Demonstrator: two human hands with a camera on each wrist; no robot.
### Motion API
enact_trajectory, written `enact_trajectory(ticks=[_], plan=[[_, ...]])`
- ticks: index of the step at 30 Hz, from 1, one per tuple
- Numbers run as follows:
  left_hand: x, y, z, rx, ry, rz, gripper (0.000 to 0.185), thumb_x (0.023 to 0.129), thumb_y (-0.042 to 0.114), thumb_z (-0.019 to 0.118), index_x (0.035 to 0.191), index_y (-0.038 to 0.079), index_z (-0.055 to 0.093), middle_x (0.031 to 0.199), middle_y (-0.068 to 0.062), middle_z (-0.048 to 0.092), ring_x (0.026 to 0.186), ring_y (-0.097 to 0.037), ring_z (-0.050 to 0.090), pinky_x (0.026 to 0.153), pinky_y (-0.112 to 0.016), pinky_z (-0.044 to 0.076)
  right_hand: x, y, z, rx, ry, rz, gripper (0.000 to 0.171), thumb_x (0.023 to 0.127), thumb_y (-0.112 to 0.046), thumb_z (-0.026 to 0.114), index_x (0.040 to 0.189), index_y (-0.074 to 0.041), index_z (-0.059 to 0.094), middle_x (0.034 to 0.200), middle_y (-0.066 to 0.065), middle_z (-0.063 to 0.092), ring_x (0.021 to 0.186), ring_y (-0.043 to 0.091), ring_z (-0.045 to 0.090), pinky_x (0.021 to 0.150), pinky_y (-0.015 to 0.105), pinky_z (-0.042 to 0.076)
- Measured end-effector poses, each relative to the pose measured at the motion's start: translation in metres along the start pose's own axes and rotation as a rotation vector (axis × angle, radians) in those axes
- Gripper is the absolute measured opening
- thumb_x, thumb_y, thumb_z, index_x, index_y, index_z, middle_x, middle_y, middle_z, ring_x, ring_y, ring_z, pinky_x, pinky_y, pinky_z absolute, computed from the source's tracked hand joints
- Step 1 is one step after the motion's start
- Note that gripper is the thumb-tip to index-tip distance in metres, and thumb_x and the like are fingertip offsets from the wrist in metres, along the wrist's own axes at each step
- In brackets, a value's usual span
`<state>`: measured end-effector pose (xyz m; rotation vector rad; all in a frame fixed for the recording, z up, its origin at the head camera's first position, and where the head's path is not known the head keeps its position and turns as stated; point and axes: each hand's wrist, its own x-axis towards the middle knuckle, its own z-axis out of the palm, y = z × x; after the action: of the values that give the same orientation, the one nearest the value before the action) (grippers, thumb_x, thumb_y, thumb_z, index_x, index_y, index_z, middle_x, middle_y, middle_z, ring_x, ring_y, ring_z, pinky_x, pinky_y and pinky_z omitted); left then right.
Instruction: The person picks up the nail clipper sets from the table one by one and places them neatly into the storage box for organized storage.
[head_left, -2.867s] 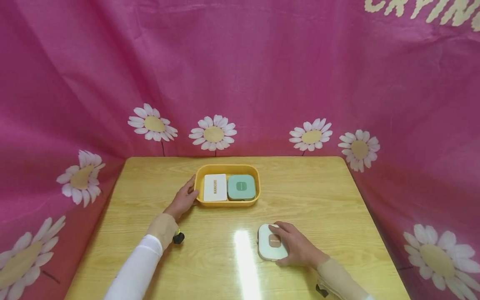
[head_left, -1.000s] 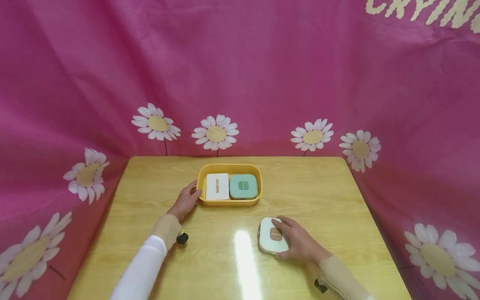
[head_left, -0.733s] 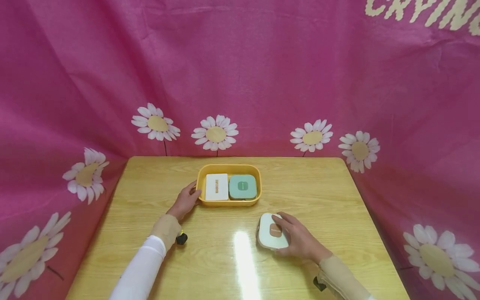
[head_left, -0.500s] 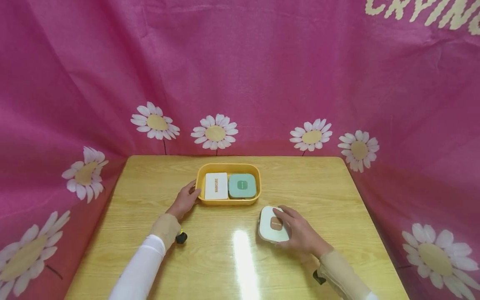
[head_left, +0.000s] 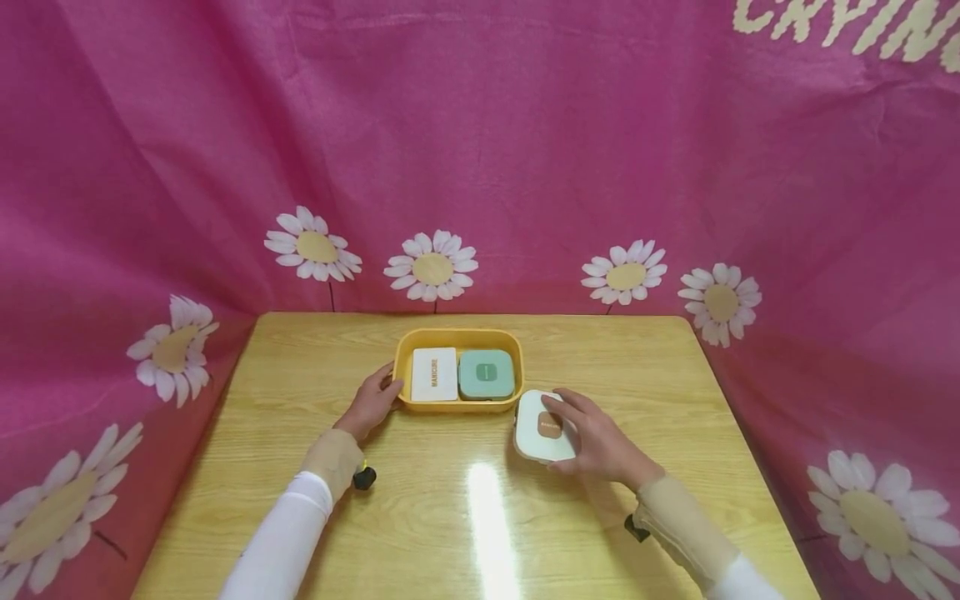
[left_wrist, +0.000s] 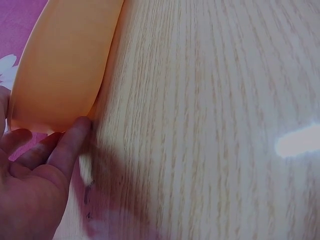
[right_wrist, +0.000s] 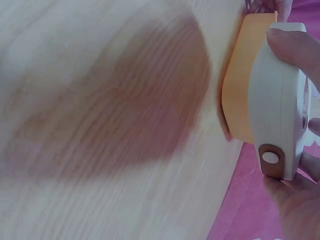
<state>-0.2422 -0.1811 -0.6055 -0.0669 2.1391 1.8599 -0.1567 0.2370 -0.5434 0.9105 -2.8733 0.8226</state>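
Note:
In the head view my left hand holds the left end of a yellow oblong tray; in the left wrist view its fingers lie against the tray's orange-looking end wall. A white card-like box marked "MANICURE" and a mint-green rounded square case lie side by side in the tray. My right hand grips a white rounded square case with a brown label, just off the tray's front right corner. The right wrist view shows this case raised and tilted, its brown clasp fastened.
A wood-grain table carries everything, with a bright strip of light reflected on it. Pink cloth printed with white daisies hangs behind and along both sides.
My right hand has lifted the white case off the table and carried it forward toward the tray. The left hand and the tray have stayed put.

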Motion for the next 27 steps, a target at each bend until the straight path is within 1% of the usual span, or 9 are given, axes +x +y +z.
enact_trajectory(ticks=[5,9,14,16,22,27], plan=[[0.003,-0.002,-0.002,-0.029,-0.009,0.011,0.059,0.113,0.015,0.043,0.167,0.006,0.022,0.161,-0.026,0.042,0.139,-0.036,0.051,0.110,-0.047,0.049,0.004,0.000,-0.002,0.022,-0.020,0.028,0.107,0.065,-0.034,0.101,0.156,-0.011,0.050,0.160,0.022,0.044,0.144,0.044,0.044,0.113,0.063,0.042],[0.002,-0.003,-0.001,-0.024,-0.008,0.024,0.059,0.113,0.014,0.044,0.167,0.004,0.022,0.160,-0.028,0.043,0.139,-0.037,0.052,0.109,-0.047,0.050,0.005,0.001,-0.001,0.025,-0.032,0.043,0.107,0.065,-0.035,0.101,0.157,-0.012,0.050,0.161,0.020,0.043,0.145,0.043,0.043,0.114,0.061,0.042],[0.000,-0.003,0.001,-0.002,0.008,0.016,0.059,0.113,0.015,0.045,0.167,0.004,0.022,0.159,-0.027,0.045,0.136,-0.037,0.054,0.107,-0.047,0.052,0.009,0.002,-0.001,0.020,-0.021,0.024,0.107,0.065,-0.034,0.101,0.156,-0.012,0.050,0.160,0.020,0.044,0.144,0.043,0.045,0.112,0.062,0.043],[0.000,-0.002,0.001,-0.002,0.013,0.004,0.060,0.113,0.015,0.045,0.167,0.006,0.023,0.159,-0.026,0.045,0.136,-0.036,0.055,0.107,-0.047,0.052,0.011,0.002,-0.001,0.023,-0.019,0.018,0.107,0.065,-0.033,0.101,0.156,-0.011,0.050,0.160,0.021,0.044,0.143,0.044,0.045,0.112,0.062,0.043],[0.001,-0.002,0.001,-0.004,0.010,-0.005,0.059,0.112,0.016,0.046,0.167,0.009,0.024,0.159,-0.023,0.046,0.137,-0.034,0.055,0.107,-0.045,0.052,0.021,0.000,-0.004,0.028,-0.033,0.015,0.108,0.066,-0.033,0.101,0.158,-0.013,0.049,0.160,0.021,0.043,0.144,0.043,0.044,0.113,0.063,0.043],[0.001,-0.002,0.000,0.000,0.008,-0.012,0.060,0.113,0.017,0.045,0.167,0.008,0.023,0.160,-0.024,0.045,0.138,-0.035,0.054,0.107,-0.045,0.052,0.029,0.001,-0.005,0.017,-0.015,-0.014,0.105,0.065,-0.030,0.101,0.155,-0.011,0.051,0.158,0.021,0.046,0.141,0.043,0.047,0.110,0.062,0.046]])
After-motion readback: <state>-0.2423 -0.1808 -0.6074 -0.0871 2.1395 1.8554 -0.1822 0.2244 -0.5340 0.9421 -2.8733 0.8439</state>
